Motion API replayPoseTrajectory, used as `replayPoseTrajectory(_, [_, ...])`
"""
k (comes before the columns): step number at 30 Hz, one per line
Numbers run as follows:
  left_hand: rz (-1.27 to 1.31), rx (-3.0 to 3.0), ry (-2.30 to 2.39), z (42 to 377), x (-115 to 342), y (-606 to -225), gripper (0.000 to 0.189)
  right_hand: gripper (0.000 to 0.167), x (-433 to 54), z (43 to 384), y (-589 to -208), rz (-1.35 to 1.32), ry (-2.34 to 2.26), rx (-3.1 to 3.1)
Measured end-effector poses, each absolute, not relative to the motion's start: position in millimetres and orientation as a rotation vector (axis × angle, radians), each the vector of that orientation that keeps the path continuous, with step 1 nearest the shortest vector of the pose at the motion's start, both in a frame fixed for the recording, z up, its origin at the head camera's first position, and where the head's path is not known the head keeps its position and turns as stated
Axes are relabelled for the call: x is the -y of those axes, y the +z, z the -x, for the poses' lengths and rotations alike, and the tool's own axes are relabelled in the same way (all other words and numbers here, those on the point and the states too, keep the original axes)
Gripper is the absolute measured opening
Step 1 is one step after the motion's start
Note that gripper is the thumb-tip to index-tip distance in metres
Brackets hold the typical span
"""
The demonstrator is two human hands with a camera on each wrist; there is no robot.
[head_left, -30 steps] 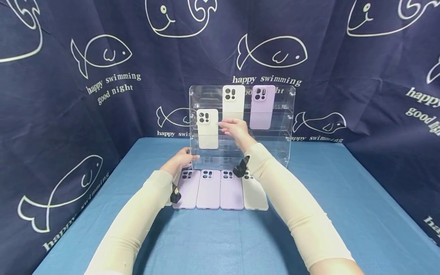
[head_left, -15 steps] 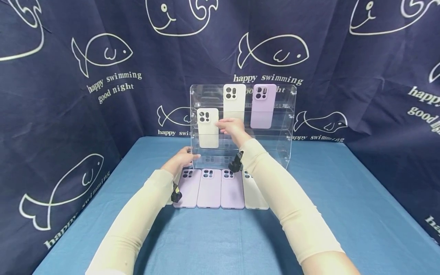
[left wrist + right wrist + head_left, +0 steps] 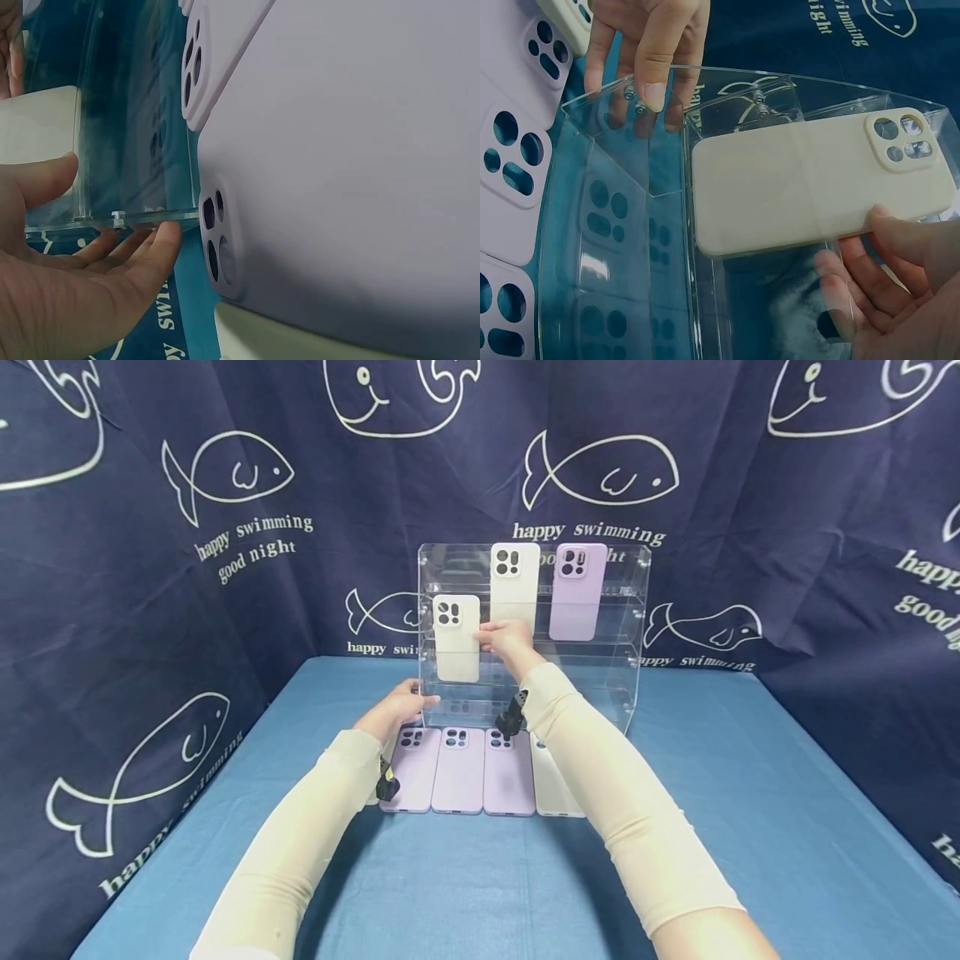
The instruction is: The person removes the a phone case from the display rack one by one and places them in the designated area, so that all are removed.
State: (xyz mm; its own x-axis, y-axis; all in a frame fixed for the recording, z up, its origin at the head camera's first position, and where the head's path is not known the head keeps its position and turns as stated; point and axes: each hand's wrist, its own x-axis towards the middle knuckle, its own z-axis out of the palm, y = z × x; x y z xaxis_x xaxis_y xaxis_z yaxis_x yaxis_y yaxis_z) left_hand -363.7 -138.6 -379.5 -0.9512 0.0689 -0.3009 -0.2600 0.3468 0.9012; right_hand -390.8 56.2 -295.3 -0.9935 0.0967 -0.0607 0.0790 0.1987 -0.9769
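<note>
My right hand (image 3: 510, 639) pinches the right edge of a white phone case (image 3: 457, 656) standing on the left of the clear tiered display stand (image 3: 600, 693). In the right wrist view its thumb lies on the edge of the case (image 3: 780, 187), with the other fingers behind. My left hand (image 3: 399, 706) holds the stand's left side panel, thumb inside and fingers along the outer face (image 3: 150, 255). Higher up stand another white case (image 3: 516, 589) and a purple case (image 3: 577, 602).
On the blue tabletop (image 3: 450, 885), a row of cases lies before the stand: three purple ones (image 3: 457, 777), a white one (image 3: 555, 781) at the right partly under my right arm, and a white one at the left mostly hidden. A dark fish-print curtain (image 3: 420, 485) surrounds the table.
My right hand has moved slightly left and closed in on the white case's right edge. The case and my left hand keep their places; the head view has shifted slightly.
</note>
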Motion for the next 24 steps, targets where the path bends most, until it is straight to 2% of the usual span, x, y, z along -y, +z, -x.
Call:
replayPoseTrajectory(15, [0.218, -2.327, 1.596, 367.7, 138.5, -377.4, 0.074, 0.031, -55.8, 387.9, -296.2, 0.179, 1.926, 2.430])
replayPoseTrajectory(24, [0.225, -2.304, 1.592, 368.7, 137.9, -373.4, 0.074, 0.034, -59.7, 388.3, -296.4, 0.069, 2.017, 2.365])
